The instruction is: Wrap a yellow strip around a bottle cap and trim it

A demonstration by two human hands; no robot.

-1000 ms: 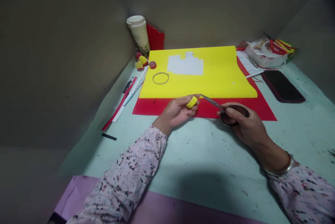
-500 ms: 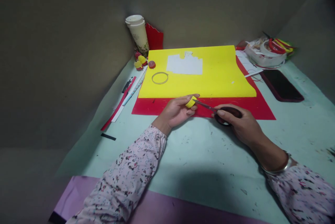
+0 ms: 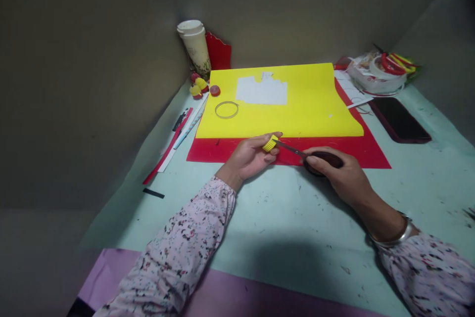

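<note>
Between the fingers of my left hand [image 3: 253,156] is a small ridged yellow piece [image 3: 270,143], apparently corrugated paper. My right hand [image 3: 345,173] is wrapped round the dark handles of a pair of scissors [image 3: 289,148]. The scissors' blades point left, and their tips meet the upper right edge of the yellow piece. Whether the blades are cutting into it I cannot tell. Both hands are above the front part of a red sheet [image 3: 356,154], with a larger yellow ridged sheet [image 3: 311,119] lying on it just beyond them.
On the yellow sheet lie white paper [image 3: 261,92], a thin ring [image 3: 226,110] and a small red disc [image 3: 214,90]. A lidded cup [image 3: 195,47] stands at the back left. Red strips [image 3: 166,151] lie left; a phone [image 3: 400,119] and a filled clear container [image 3: 376,79] are right.
Almost nothing differs. The scissors' handles look closer together than before, and both hands and the yellow piece keep their places.
</note>
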